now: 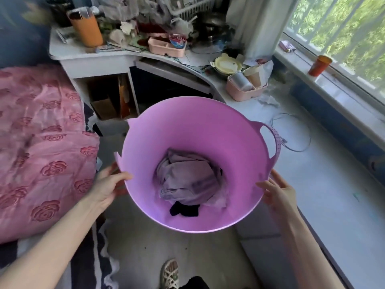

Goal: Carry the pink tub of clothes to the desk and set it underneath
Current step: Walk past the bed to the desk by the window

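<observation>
The pink tub (208,126) hangs in the air in front of me, above the floor. Crumpled lilac clothes (187,180) and a dark item lie at its bottom. My left hand (108,186) grips the tub's left rim, thumb over the edge. My right hand (277,190) presses against the right side below the looped handle (275,142). The white curved desk (104,57) stands ahead, its dark open space (166,88) underneath just beyond the tub.
A bed with a pink rose-patterned quilt (41,142) fills the left. The desk top is cluttered with an orange container (86,28), pink trays (243,90) and papers. A window sill with an orange cup (318,65) runs along the right. A wire loop (291,132) lies on the floor.
</observation>
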